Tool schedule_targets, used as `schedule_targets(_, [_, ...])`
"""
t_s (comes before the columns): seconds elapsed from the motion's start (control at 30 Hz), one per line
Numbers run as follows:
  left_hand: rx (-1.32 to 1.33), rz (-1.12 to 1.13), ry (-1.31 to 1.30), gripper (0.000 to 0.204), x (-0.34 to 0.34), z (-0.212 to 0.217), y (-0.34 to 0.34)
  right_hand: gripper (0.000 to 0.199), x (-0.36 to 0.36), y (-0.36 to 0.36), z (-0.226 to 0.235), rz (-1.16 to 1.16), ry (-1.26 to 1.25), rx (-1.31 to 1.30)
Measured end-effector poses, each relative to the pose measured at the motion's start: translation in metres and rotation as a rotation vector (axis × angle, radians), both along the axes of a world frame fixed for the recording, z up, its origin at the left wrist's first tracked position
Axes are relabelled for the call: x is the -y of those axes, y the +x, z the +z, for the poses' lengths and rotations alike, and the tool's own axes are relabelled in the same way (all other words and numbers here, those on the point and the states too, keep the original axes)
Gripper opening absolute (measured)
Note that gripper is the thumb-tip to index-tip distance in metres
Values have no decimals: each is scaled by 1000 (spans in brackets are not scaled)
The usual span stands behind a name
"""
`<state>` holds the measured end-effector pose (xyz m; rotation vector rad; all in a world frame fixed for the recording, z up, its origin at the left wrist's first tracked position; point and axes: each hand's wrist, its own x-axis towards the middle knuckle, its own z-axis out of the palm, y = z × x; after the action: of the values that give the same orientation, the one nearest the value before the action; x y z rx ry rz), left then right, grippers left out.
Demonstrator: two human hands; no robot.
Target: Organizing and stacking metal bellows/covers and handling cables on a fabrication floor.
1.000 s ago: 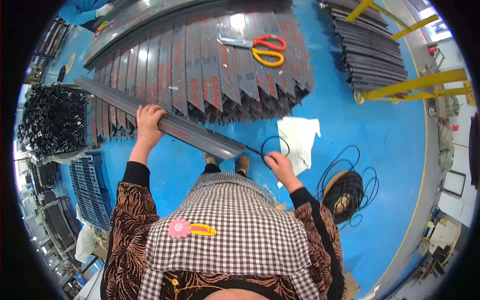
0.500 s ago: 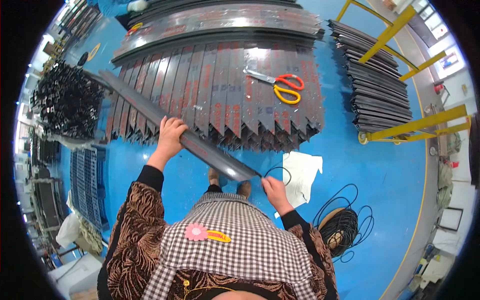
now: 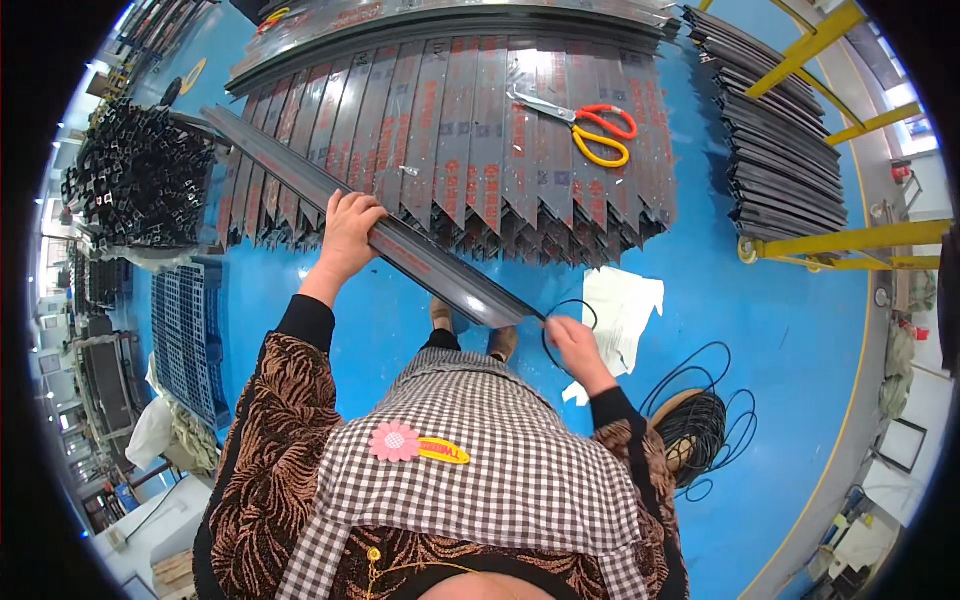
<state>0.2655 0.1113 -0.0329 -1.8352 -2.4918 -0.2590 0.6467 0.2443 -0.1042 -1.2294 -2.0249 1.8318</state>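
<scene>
Grey profile [image 3: 438, 270], clasped in the left hand [image 3: 352, 228], is best held steady, while black cord [image 3: 538, 316], pinched in the right hand [image 3: 573, 345], should align with its edge.

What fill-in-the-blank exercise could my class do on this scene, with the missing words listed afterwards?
1. The left hand grips a long grey strip, while the right hand holds a thin ____ cord.
2. The scissors on the stack have one yellow handle and one ____ handle.
3. The floor is ____.
4. The flower on the checked apron is ____.
Missing words: black; red; blue; pink.
</scene>
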Motion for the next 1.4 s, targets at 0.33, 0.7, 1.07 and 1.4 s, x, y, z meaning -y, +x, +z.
schedule_targets(0.33, [-69, -18, 53, 39, 6, -4, -2, 22, 6, -1, -9, 2, -22, -86])
schedule_targets(0.7, [-115, -75, 89, 32, 5, -5, -7, 30, -1, -3, -17, 55, 195, -122])
schedule_targets(1.07, [-34, -35, 45, 39, -7, -3, 2, 32, -1, 13, -22, 10, -76, -55])
schedule_targets(1.4, [-76, -44, 73, 27, -2, -7, 0, 23, 1, 4, -2, -22, -70, 7])
